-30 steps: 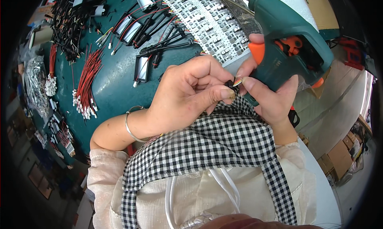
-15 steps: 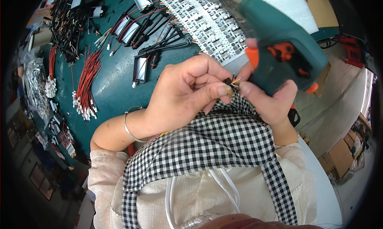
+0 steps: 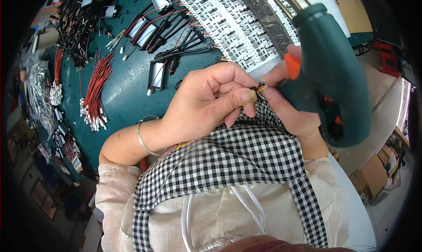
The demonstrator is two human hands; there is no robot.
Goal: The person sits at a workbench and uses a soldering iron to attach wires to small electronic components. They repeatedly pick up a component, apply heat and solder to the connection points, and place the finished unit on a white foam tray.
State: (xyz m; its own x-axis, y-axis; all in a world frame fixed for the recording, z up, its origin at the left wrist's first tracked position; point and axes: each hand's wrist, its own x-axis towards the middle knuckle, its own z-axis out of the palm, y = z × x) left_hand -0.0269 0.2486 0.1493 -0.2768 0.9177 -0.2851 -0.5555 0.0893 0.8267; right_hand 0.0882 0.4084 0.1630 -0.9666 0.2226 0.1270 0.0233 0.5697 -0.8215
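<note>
My left hand (image 3: 206, 98) is closed in a pinch on a thin cable end (image 3: 261, 89) with stripped wires, some yellow and some dark, fanning out past the fingertips. Most of the cable is hidden by the fingers. My right hand (image 3: 292, 109) is closed around a green soldering gun (image 3: 336, 72) with an orange trigger (image 3: 292, 66). Its metal nose (image 3: 295, 0) points away from me, over the boards. The right thumb and forefinger reach the wire ends beside the left thumb. A black-and-white checked apron (image 3: 220, 159) lies just below both hands.
White circuit board panels (image 3: 220, 21) lie beyond my hands, with a dark strip (image 3: 263, 19) across them. Left of them are small black-framed housings (image 3: 156, 74) with black cables. Red wire bundles (image 3: 97, 89) and a clear plastic bag (image 3: 39, 89) sit farther left on the green mat (image 3: 118, 72).
The soldering gun has swung to the right and tilted more upright, its nose now over the boards. My right fingers have come closer to the wire ends. My left hand has hardly moved.
</note>
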